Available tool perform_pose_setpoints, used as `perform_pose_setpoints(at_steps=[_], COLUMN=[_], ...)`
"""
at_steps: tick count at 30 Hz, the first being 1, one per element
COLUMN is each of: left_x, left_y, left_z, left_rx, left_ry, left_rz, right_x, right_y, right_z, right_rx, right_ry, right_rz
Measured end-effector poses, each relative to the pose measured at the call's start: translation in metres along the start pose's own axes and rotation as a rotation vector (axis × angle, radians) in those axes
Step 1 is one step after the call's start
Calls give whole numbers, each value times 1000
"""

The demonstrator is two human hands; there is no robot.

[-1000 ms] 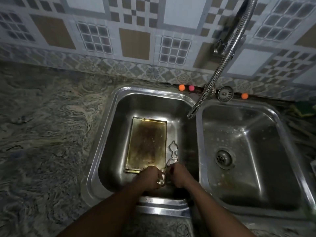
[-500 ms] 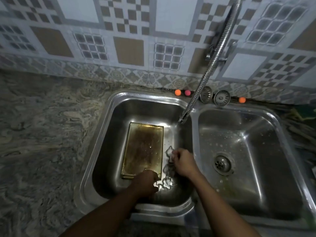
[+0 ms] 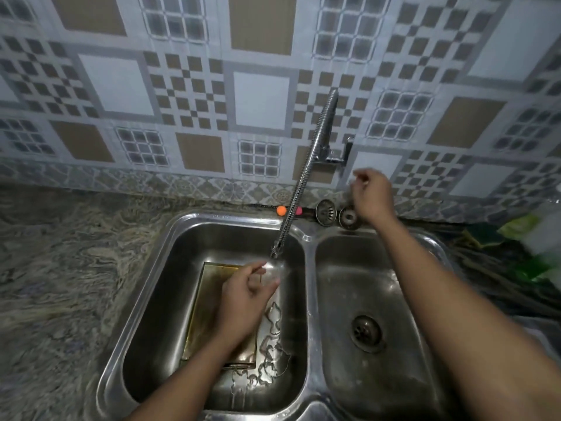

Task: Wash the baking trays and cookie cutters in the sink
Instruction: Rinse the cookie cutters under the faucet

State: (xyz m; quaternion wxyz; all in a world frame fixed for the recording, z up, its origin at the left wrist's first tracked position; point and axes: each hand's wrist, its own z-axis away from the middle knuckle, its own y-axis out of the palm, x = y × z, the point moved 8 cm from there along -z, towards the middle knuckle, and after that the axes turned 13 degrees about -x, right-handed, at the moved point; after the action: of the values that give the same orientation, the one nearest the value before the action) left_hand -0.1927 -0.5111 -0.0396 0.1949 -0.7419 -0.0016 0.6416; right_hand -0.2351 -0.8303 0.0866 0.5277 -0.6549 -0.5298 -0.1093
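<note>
Patterned wall tiles (image 3: 261, 98) back a marbled counter (image 3: 60, 284) and a double steel sink (image 3: 309, 268). A stained baking tray (image 3: 203, 305) lies flat in the left basin, with cookie cutters (image 3: 273, 344) just beside its right edge. The left hand (image 3: 249, 296) hovers over the tray beneath the tap spout (image 3: 300, 189), fingers loosely spread and empty. The right hand (image 3: 370, 196) is raised just below the tap lever (image 3: 347, 148), fingers curled and blurred; I cannot tell if it holds anything. The step looks like starting the water, so the lever needs turning next.

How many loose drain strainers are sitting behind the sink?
2. The first strainer sits behind the sink, right of the faucet hose; the second strainer is beside it, by the right hand.
</note>
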Motion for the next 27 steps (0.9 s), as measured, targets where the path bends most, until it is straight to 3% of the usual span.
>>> perform_pose_setpoints(at_steps=[3,8,12,18,23,27], left_x=[-28,-44,-40,-35,-12,33], left_y=[1,2,4,11,23,14], left_z=[-7,-14,-16,-17,-21,-15], left_rx=[-39,-124,-120,-83,-15,-4], left_ry=[57,114,118,70,-95,-163], left_rz=[70,69,76,143,138,-54], right_x=[28,43,41,21,4,-26], right_y=[-1,30,16,10,13,74], right_z=[-43,-79,-52,10,74,184], right_rx=[-25,137,34,66,24,360], right_ry=[-122,-179,-199,-330,-129,165], right_rz=[-30,107,48,61,-154,-231])
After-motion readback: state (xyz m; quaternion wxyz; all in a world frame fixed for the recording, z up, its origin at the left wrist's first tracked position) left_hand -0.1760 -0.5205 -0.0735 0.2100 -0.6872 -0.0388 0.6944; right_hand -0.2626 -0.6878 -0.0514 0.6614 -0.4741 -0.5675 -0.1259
